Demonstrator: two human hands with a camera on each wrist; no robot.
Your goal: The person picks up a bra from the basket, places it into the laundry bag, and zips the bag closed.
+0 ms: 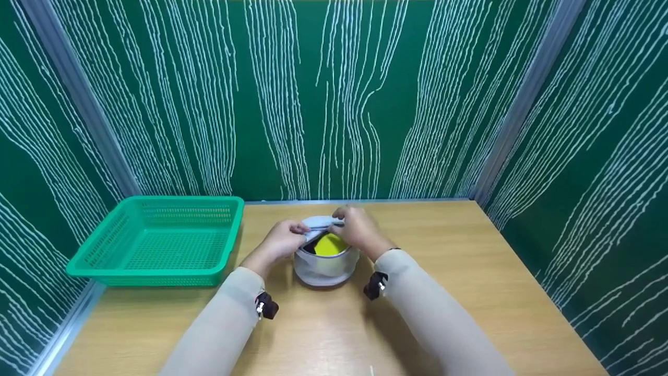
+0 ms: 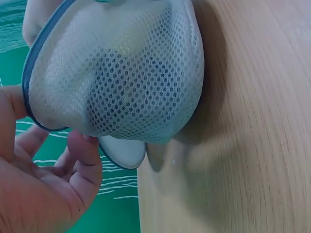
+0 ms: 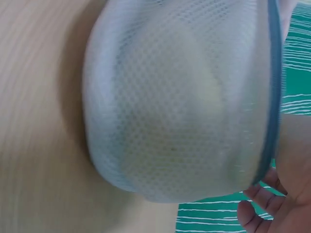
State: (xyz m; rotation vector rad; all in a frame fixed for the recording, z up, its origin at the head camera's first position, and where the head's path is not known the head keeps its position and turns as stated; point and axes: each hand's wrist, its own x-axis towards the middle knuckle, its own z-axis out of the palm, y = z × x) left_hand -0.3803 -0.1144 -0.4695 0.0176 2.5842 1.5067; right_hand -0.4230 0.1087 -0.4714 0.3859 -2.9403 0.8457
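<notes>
A round white mesh laundry bag with a blue-grey zip edge (image 1: 324,263) stands on the light wooden worktop (image 1: 469,292) just below the middle of the head view, its top flap lifted so that a yellow item (image 1: 330,244) shows inside. The left hand (image 1: 282,241) holds the rim on the bag's left side; in the left wrist view its fingers (image 2: 85,155) curl against the edge where the white flap (image 2: 124,151) hangs, so its grip is closed on the bag. The right hand (image 1: 359,230) covers the rim at the upper right of the bag, fingers bent over the flap in a closed grip. In the right wrist view the mesh wall fills the frame, and fingertips (image 3: 252,211) show at the lower right. A green plastic lattice basket (image 1: 156,237) sits at the left of the head view, apart from the bag. Green walls with white wavy lines (image 1: 334,99) fill the upper frame.
</notes>
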